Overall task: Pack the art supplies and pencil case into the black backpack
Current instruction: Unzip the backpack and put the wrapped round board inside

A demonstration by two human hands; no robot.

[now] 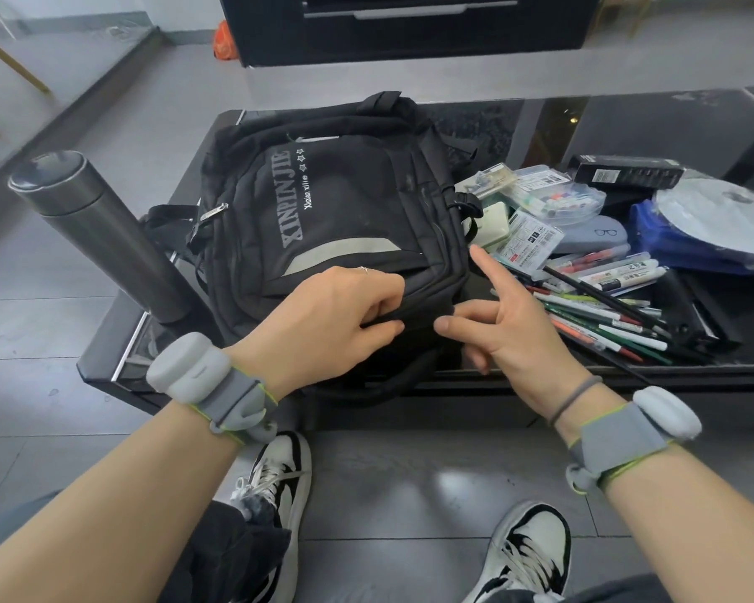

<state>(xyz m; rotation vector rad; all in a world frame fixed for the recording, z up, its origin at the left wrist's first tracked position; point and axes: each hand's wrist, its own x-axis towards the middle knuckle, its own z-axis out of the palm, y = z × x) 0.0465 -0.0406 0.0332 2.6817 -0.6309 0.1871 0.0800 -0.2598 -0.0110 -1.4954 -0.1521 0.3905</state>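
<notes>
A black backpack [336, 202] with grey lettering lies flat on the dark glass table [627, 119], its zips closed as far as I can see. My left hand [327, 315] pinches the fabric at the bag's near edge. My right hand [497, 315] is beside it, thumb and a bent finger on the same edge, index finger raised and straight. To the right lie loose pens and markers [606, 311], a grey-blue pencil case [593, 239] with a glasses print, and clear packets of supplies [553, 198].
A dark steel flask [101, 237] stands at the table's left corner. A black box [627, 171], a blue bag [688, 245] and a grey round disc [723, 219] lie at the far right. My shoes are on the grey tiled floor below.
</notes>
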